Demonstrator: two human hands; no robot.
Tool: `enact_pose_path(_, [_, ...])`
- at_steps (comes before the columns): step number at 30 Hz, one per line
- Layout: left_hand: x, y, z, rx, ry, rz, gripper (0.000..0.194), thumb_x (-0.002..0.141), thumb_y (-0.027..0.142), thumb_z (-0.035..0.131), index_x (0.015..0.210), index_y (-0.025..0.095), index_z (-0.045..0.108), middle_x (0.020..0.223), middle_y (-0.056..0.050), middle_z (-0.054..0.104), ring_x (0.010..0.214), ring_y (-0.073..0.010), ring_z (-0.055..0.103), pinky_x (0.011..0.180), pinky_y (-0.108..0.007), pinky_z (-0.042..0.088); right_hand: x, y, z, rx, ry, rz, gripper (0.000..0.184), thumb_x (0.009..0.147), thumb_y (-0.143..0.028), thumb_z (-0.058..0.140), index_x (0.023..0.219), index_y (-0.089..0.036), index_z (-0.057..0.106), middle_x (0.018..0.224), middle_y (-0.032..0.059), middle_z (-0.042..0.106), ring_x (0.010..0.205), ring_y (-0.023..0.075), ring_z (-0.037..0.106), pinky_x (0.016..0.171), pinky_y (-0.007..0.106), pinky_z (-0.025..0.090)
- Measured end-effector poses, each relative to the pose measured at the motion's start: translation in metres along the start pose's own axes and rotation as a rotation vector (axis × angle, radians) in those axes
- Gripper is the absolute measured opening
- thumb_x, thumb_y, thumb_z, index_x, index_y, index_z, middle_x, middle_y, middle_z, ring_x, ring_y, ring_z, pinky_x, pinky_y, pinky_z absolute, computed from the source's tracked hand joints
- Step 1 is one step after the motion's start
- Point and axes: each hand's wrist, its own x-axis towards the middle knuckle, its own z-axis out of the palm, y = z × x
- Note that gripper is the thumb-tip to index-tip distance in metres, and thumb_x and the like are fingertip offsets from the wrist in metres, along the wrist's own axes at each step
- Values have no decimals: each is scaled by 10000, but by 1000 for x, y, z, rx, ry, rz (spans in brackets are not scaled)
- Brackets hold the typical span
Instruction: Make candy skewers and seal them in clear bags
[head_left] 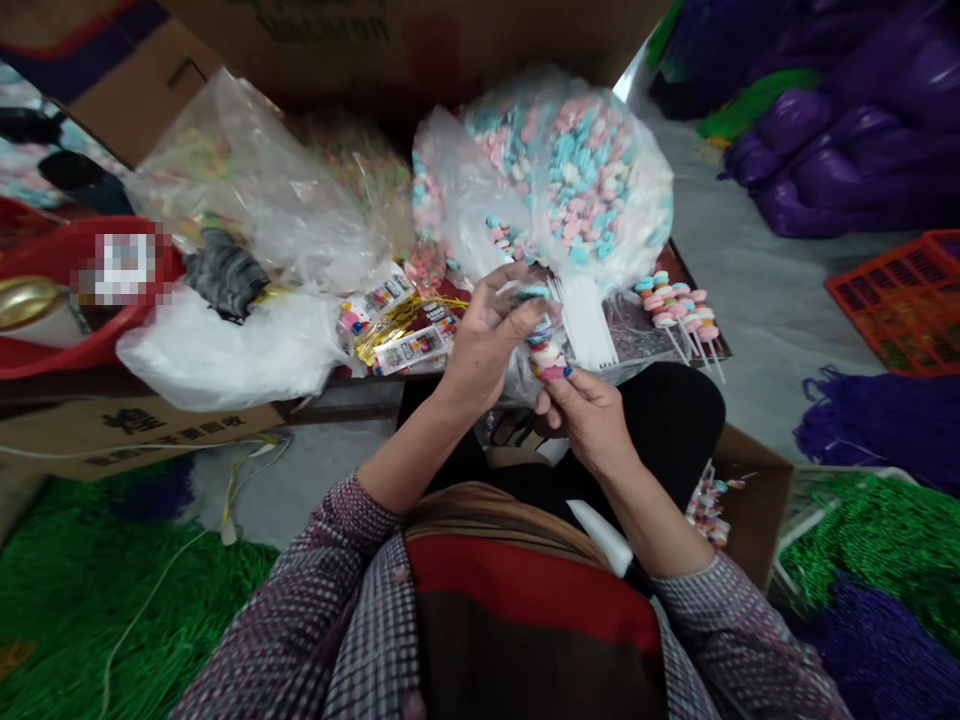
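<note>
Above my lap, both hands hold a candy skewer [547, 352] of stacked pink, white and blue macaron-shaped pieces in a clear plastic wrapper. My left hand [491, 335] is closed around its upper end. Lower down, my right hand [589, 408] pinches the wrapped end near the pink and blue printed part. Just beyond my hands lie white sticks [589, 325] on the table. More candy skewers [679, 308] rest at the table's right corner. Left of my hands are printed wrappers [409, 348] and gold twist ties [386, 330].
A large clear bag of pink and blue candies [577, 180] stands behind the sticks. Further left are other plastic bags [255, 190] and a red basin [82, 345]. By my right leg, an open cardboard box [761, 500] holds wrapped candy skewers [709, 510].
</note>
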Motion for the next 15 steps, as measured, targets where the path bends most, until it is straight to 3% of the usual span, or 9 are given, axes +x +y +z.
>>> enact_pose_path(4, [-12, 6, 9, -150, -53, -137, 432, 891, 545, 717, 1175, 245, 592, 942, -28, 767, 673, -110, 695, 544, -204, 538, 2, 2, 5, 62, 14, -27, 390, 799, -548, 803, 681, -193, 694, 570, -32, 653, 422, 50, 430, 446, 222, 296])
enact_pose_path(7, [-23, 8, 11, -182, -95, -220, 452, 862, 589, 722, 1098, 223, 602, 958, -19, 775, 511, -56, 609, 447, -178, 494, 2, 5, 9, 114, 46, -44, 397, 800, -539, 806, 664, -186, 686, 558, -36, 637, 430, 48, 417, 457, 221, 300])
enact_pose_path(10, [-31, 7, 14, -195, -142, -275, 505, 852, 610, 714, 1136, 218, 568, 1020, -16, 776, 368, -18, 509, 347, -185, 453, 2, 5, 12, 154, 44, -39, 412, 788, -546, 815, 653, -184, 672, 547, -38, 624, 426, 50, 407, 458, 223, 302])
enact_pose_path(15, [-38, 5, 14, -189, -178, -287, 548, 822, 632, 737, 1149, 227, 566, 1071, -35, 777, 354, -28, 512, 327, -199, 452, 1, 4, 12, 189, 15, -26, 435, 766, -560, 830, 635, -181, 661, 540, -37, 616, 420, 48, 410, 450, 219, 274])
